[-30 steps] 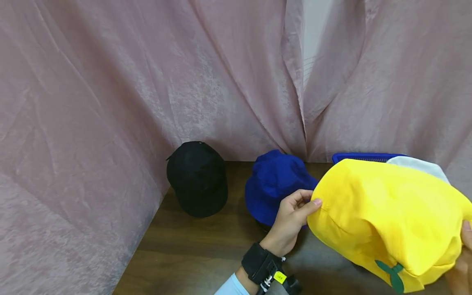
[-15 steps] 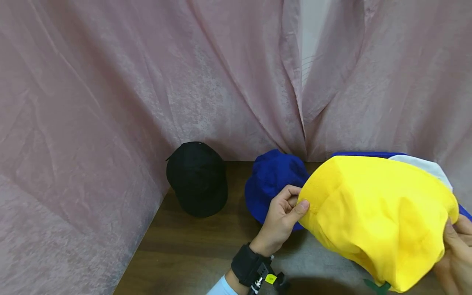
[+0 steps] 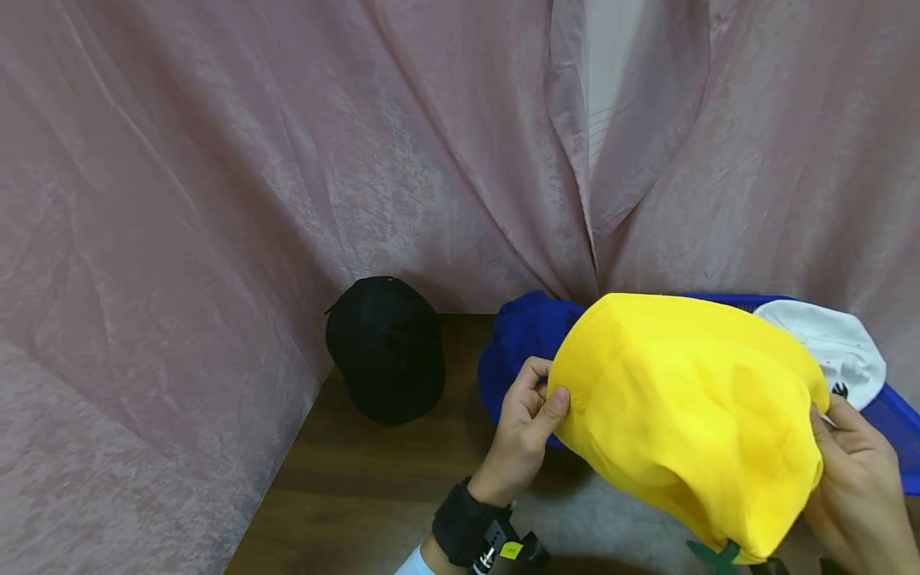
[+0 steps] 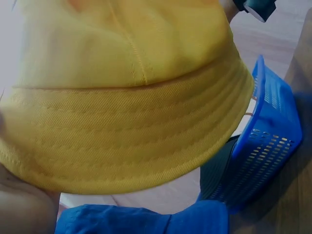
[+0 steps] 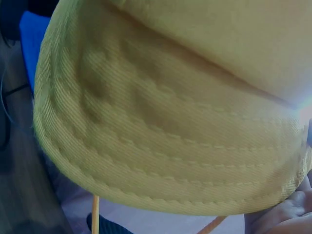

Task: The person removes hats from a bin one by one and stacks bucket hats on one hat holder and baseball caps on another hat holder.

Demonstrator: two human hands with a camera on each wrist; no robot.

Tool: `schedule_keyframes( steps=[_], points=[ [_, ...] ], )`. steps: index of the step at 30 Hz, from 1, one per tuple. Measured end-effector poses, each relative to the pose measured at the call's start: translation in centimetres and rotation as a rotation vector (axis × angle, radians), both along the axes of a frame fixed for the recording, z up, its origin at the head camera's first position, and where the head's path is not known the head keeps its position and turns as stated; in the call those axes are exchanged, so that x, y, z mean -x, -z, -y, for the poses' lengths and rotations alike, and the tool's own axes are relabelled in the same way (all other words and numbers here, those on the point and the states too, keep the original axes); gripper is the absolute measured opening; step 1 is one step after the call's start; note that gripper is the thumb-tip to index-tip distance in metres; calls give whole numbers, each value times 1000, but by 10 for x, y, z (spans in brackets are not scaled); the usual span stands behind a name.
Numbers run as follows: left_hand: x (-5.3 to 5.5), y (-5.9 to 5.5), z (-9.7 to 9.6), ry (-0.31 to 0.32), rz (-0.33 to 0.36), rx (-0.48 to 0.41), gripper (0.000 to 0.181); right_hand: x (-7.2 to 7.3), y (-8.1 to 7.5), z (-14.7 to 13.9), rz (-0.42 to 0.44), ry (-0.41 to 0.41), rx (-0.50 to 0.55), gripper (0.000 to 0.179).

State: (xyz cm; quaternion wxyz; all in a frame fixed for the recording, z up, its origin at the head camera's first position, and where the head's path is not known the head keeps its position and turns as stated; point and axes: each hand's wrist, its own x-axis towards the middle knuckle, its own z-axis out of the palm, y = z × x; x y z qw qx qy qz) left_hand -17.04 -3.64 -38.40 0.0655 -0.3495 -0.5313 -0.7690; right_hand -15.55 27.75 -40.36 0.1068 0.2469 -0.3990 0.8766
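A small yellow tag (image 3: 511, 550) on the black fabric wrist strap (image 3: 460, 523) carries dark lettering too small to read; a white cloth cap (image 3: 841, 339) shows a black mark (image 3: 839, 390), not legible. The fingers of the left hand (image 3: 519, 435) and right hand (image 3: 858, 483) pinch opposite sides of a brimmed yellow cloth hat (image 3: 683, 399), held above the wooden tabletop (image 3: 345, 495). In the head view it partly hides the white cap, a blue perforated plastic basket (image 3: 894, 435) and a blue cloth hat (image 3: 517, 343); a black cloth cap (image 3: 386, 351) sits farther left.
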Motion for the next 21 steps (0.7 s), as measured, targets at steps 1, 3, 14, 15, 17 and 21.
schedule_keyframes(
  steps=[1, 3, 14, 15, 17, 21],
  points=[
    [0, 0, 2, -14, 6, 1, 34, 1, 0, 2, 1, -6, 1, 38],
    [1, 0, 5, -46, 27, 3, 32, 3, -1, 6, -2, -20, 15, 38],
    [7, 2, 21, -179, 200, -10, 26, 18, -9, 34, 61, -24, 7, 31],
    [8, 2, 23, -189, 210, -7, 26, 19, -9, 36, 73, -20, 3, 31],
    [10, 3, 25, -208, 220, -3, 27, 21, -10, 39, 87, -22, -1, 30],
    [13, 5, 29, -233, 230, 5, 26, 25, -12, 46, 111, -22, -6, 30]
  ],
)
